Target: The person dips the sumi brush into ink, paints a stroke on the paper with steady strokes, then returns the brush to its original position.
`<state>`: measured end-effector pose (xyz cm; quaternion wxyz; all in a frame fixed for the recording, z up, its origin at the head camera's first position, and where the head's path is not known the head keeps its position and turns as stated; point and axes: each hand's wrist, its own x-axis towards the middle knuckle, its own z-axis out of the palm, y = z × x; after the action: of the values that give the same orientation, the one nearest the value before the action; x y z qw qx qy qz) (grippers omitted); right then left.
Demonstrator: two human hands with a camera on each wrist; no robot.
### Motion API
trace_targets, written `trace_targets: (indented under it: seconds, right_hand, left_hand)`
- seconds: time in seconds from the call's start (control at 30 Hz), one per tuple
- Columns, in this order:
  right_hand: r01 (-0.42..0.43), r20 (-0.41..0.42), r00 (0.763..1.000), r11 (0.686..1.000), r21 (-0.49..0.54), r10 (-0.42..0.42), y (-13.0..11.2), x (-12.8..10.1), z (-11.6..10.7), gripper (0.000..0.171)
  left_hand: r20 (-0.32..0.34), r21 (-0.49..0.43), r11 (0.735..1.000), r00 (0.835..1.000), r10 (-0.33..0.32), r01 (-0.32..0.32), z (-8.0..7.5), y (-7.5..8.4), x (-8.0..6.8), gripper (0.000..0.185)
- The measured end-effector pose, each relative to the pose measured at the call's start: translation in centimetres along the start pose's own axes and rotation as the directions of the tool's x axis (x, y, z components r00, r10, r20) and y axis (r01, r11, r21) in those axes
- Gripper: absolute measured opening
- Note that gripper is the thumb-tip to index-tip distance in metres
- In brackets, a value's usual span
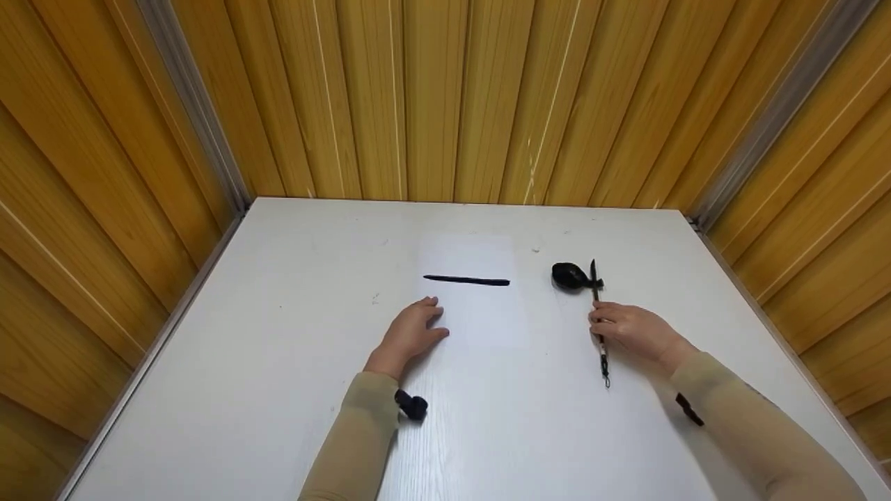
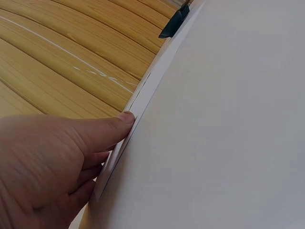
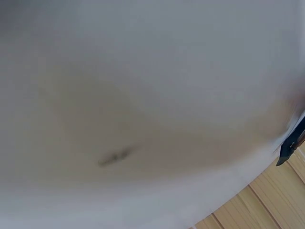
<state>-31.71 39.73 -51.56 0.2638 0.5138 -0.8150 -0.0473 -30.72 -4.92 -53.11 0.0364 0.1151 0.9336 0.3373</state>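
Note:
A white sheet of paper (image 1: 480, 320) lies on the white table (image 1: 278, 390) with one black horizontal ink stroke (image 1: 466, 280) across its upper part. My left hand (image 1: 418, 325) rests flat on the sheet's left edge; in the left wrist view its straight fingers (image 2: 102, 133) press on the paper's edge (image 2: 138, 102). My right hand (image 1: 619, 328) grips a thin black brush (image 1: 603, 358) to the right of the sheet, tip pointing away, close to a small black ink dish (image 1: 569, 276). The right wrist view is blurred and shows only white surface (image 3: 152, 86).
Wooden panelled walls (image 1: 445, 97) close the table in at the back and on both sides. A faint dark mark (image 3: 114, 156) shows on the white surface in the right wrist view.

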Motion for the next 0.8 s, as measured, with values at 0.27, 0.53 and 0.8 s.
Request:
trace_targets:
  seconds: [0.27,0.53,0.8]
  right_hand:
    - [-0.007,0.028,1.000,1.000,-0.014,0.008,0.0,0.0,-0.1,0.039]
    - [-0.016,-0.052,0.999,1.000,-0.011,0.016,0.1,0.1,0.1,0.032]
    - [-0.088,-0.092,0.992,0.996,0.013,0.089,0.6,1.1,0.2,0.035]
  left_hand:
    - [0.003,-0.012,1.000,1.000,0.014,-0.014,-0.1,0.0,0.0,0.049]
    - [0.002,0.011,1.000,1.000,0.011,-0.011,0.0,-0.1,0.1,0.050]
    - [-0.003,0.016,1.000,1.000,0.006,-0.006,0.0,-0.1,0.0,0.051]
